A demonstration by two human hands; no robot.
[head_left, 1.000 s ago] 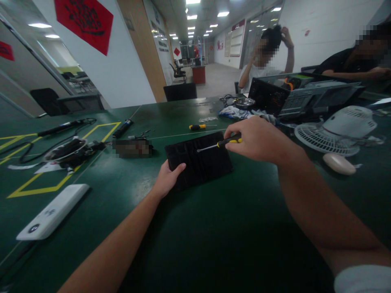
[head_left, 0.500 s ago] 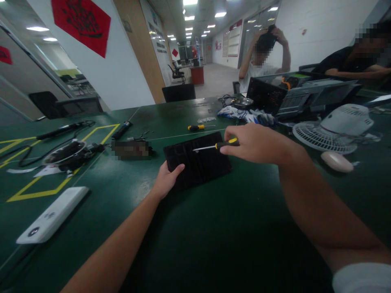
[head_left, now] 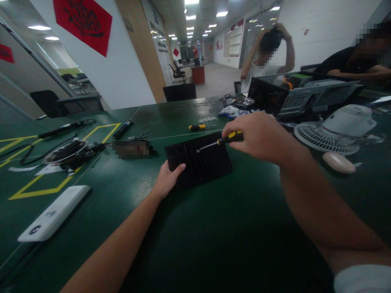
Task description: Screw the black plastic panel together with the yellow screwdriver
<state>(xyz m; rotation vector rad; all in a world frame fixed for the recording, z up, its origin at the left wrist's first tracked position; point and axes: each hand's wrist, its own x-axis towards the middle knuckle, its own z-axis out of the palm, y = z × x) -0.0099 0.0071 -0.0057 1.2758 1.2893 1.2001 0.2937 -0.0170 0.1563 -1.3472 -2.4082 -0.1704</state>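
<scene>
The left hand grips the black panel by its left edge, short of the far edge of the bench. The right hand clasps a screwdriver, tip at the panel, which looks light, stiff, best held by its rim.

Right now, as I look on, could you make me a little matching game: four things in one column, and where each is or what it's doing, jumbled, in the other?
1. Left hand
2. Right hand
3. Loose screwdriver
4. Fan

A. Pale, to the right of both hands
B. Gripping a yellow-and-black screwdriver
C. Lying on the green table, beyond the black panel
D. Holding the black panel's left edge, thumb on top

Pairs: 1-D, 2-B, 3-C, 4-A
</scene>
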